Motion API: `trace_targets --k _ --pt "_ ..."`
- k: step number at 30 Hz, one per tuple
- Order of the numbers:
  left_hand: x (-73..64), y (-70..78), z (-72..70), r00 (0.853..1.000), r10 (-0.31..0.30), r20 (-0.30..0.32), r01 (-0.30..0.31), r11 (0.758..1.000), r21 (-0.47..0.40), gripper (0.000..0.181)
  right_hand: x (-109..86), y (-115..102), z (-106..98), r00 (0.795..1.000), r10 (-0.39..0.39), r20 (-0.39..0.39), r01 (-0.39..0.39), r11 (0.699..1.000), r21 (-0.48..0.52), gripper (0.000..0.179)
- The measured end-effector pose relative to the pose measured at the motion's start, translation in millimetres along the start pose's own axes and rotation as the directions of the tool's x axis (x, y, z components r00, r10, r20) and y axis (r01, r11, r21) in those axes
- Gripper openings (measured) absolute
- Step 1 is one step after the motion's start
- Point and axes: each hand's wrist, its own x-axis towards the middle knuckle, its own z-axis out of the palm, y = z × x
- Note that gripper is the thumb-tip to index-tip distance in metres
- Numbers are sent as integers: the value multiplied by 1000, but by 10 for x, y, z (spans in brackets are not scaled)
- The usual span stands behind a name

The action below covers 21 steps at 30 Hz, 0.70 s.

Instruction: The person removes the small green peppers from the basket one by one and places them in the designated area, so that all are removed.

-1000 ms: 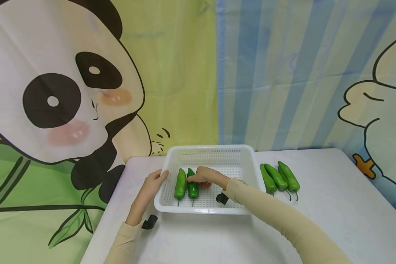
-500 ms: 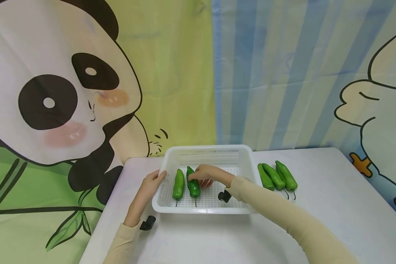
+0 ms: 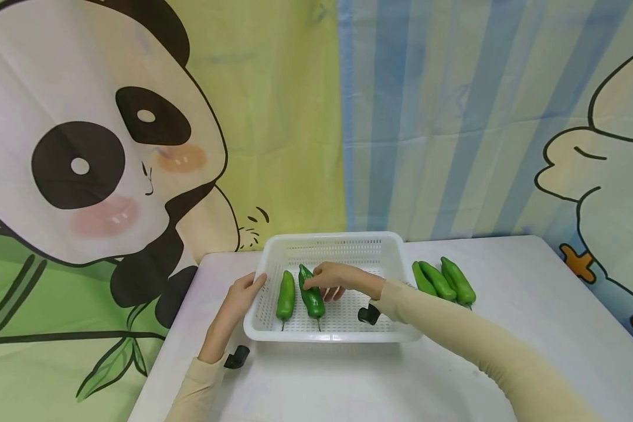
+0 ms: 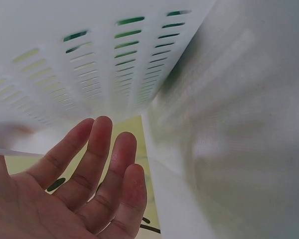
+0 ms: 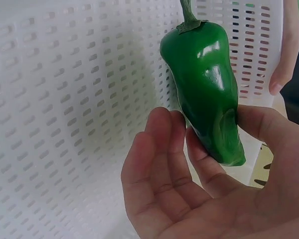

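Note:
In the head view my right hand (image 3: 343, 278) reaches into a white plastic basket (image 3: 332, 337). Its thumb and index finger pinch the narrow end of a dark green pepper (image 5: 204, 84), whose stem points away from the hand in the right wrist view; the other fingers are loosely bent beside it. A lighter green pepper (image 3: 286, 296) lies in the basket just left of the held one. My left hand (image 3: 242, 299) grips the basket's left side, thumb at the rim. Seen from the left wrist, its fingers (image 4: 99, 149) lie along the outside of the slotted wall.
Several green peppers (image 3: 443, 281) lie on the white table (image 3: 527, 305) just right of the basket, partly hidden by the right sleeve (image 3: 453, 334). A black device (image 3: 237, 357) is on the left wrist, another (image 3: 369, 315) on the right. Behind stands a printed curtain (image 3: 290, 117).
The pepper in my right hand has tilted, its stem end swinging right, away from the lighter pepper. My right forearm has shifted slightly right. The left hand keeps its hold on the basket.

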Motion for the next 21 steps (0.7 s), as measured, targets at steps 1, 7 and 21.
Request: trace_targets --k 1,7,21 --pt "-1 -1 2 1000 1 0 -1 1000 2 53 -13 1 -10 1000 -3 4 3 1000 4 29" --pt "-10 8 7 1000 9 1 -9 1000 2 52 -65 29 -86 1000 -12 11 12 999 38 30" --pt "-28 17 1 1000 -2 0 2 1000 -8 53 -160 115 -365 999 29 44 -34 991 131 38"
